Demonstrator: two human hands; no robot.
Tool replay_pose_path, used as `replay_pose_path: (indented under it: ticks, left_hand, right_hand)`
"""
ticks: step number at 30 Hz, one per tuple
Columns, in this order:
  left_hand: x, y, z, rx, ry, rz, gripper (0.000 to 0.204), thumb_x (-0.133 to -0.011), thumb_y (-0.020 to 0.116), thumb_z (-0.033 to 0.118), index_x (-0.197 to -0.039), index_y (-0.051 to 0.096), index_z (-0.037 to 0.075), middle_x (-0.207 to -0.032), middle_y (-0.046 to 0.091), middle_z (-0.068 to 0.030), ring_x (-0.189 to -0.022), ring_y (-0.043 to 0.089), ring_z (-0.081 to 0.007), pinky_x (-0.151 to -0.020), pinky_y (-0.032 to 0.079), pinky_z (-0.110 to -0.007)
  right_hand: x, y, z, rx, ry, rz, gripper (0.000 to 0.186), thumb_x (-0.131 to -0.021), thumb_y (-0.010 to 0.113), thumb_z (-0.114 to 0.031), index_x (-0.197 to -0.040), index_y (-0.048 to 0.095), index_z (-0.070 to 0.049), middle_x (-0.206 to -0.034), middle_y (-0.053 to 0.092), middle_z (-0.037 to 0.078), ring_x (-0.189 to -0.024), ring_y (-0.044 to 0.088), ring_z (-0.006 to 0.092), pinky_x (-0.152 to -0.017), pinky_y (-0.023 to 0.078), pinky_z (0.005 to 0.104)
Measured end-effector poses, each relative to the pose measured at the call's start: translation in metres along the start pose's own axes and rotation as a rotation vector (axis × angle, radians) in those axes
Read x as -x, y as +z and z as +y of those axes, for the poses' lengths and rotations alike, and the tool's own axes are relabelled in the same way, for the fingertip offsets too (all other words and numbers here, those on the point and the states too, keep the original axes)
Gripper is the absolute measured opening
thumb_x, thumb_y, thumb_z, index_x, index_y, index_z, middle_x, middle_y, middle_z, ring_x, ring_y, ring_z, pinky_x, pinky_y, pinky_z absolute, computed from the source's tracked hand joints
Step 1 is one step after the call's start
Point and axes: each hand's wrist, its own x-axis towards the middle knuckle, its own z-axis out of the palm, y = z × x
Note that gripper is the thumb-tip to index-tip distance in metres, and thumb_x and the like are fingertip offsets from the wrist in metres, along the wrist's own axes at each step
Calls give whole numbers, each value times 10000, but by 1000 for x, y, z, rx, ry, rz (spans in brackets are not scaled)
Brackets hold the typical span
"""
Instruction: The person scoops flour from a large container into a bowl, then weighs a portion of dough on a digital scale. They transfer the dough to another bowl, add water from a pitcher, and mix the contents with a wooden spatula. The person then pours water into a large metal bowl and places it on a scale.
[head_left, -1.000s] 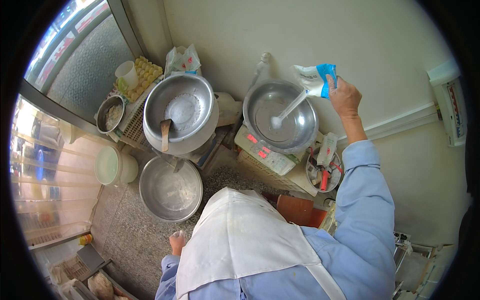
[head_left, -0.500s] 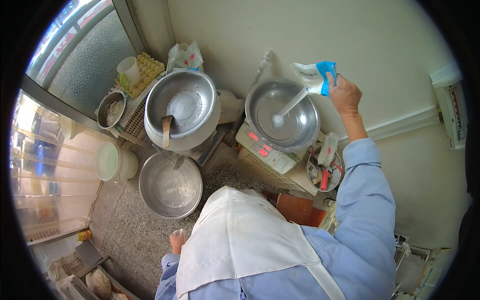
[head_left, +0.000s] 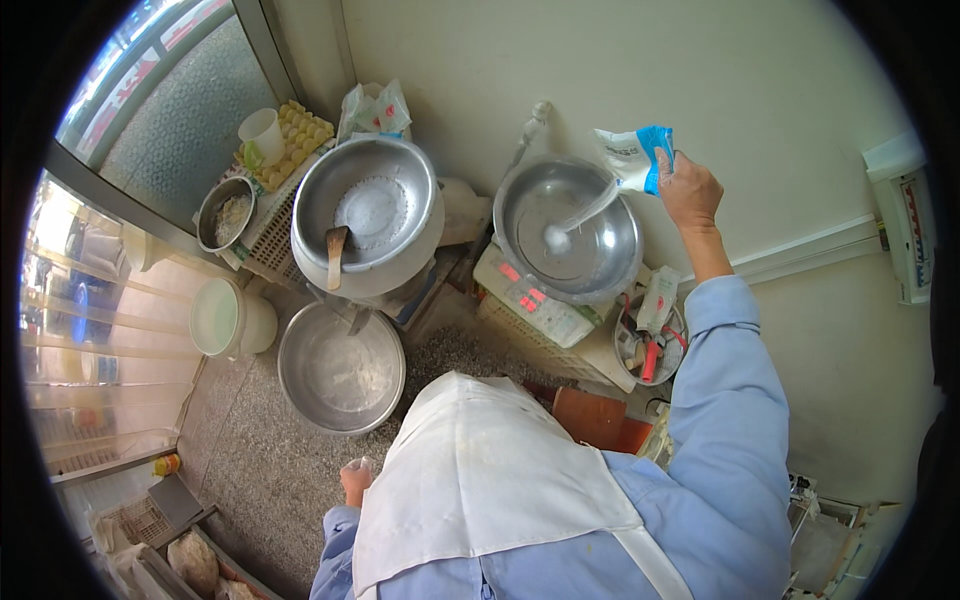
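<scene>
My right hand (head_left: 692, 190) grips one end of a small white and blue plastic bag (head_left: 630, 160), tilted above a metal bowl (head_left: 520, 215). From the bag's lower corner a stream of white grains (head_left: 590, 210) falls into the bowl, landing in a small white heap (head_left: 557, 239). That bowl rests on a digital scale (head_left: 530, 300) with red lit displays. Low beside my white apron, my left hand (head_left: 355, 483) is closed, with something pale at its fingers that is too small to make out.
Left of the scale stands another metal bowl (head_left: 410, 235) with a wooden paddle (head_left: 336, 258). A wide metal basin (head_left: 300, 385), a white bucket (head_left: 262, 318), egg trays (head_left: 300, 130) and a small bowl (head_left: 246, 225) sit around it. A tool bowl (head_left: 672, 372) lies right of the scale.
More white grains have gathered in the bowl as the stream keeps falling. The bag in my right hand has barely shifted. My left hand stays where it was.
</scene>
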Motion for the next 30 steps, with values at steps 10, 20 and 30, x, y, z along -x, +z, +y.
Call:
replay_pose_path:
  ticks: [10, 20, 30]
  left_hand:
    - [-6, 2, -4, 79, -8, -65, 294, -833, 611, 275, -774, 685, -4, -618, 641, -66, -557, 584, -126, -540, 456, -302]
    - [-3, 4, -11, 31, 16, -35, 295, -828, 599, 271, -729, 679, 5, -587, 626, -64, -546, 578, -128, -531, 450, -308]
    - [-11, 6, -29, -5, 25, -32, 296, -827, 608, 280, -780, 693, 1, -621, 645, -80, -579, 599, -142, -557, 462, -315]
  right_hand:
    - [1, -1, 0, -43, 10, 27, 417, -906, 488, -434, -686, 596, -96, -601, 602, 149, -558, 597, 357, -499, 471, 455]
    - [5, -2, -1, -64, -9, 19, 420, -906, 486, -435, -687, 598, -94, -595, 600, 147, -560, 599, 357, -503, 473, 452]
    - [8, 3, 0, -36, -17, 14, 423, -906, 483, -438, -687, 600, -96, -594, 600, 147, -554, 596, 358, -504, 473, 458]
